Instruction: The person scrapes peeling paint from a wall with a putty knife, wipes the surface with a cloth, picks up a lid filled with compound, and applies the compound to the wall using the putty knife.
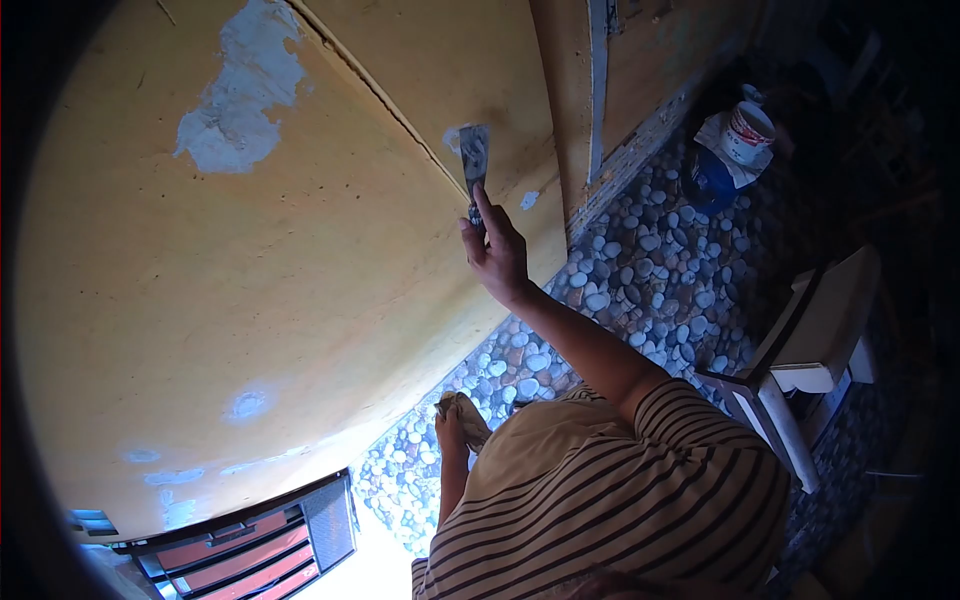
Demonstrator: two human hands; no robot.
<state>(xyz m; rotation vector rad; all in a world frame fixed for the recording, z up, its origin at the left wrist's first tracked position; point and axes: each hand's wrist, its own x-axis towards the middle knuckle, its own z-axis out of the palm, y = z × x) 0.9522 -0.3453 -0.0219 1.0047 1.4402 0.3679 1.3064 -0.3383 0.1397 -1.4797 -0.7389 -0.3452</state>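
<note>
My right hand (497,250) is raised to the yellowish wall (300,260), its fingers closed round the handle of a putty knife (474,155). The knife's blade is against or very near the wall, over a small whitish smear of filler (452,139). Just left of the blade a long crack (385,100) runs slantwise along the wall. Low by my body, my left hand (451,427) is closed on a small thing with a pale and dark edge, too unclear to name. Larger white filler patches (240,95) mark the wall further left.
A white and red bucket (748,135) stands on a sheet over a blue tub (706,183). On the right is a wooden bench or chair (815,325). The floor (640,290) has a pebble pattern. A red slatted unit (245,555) is at lower left.
</note>
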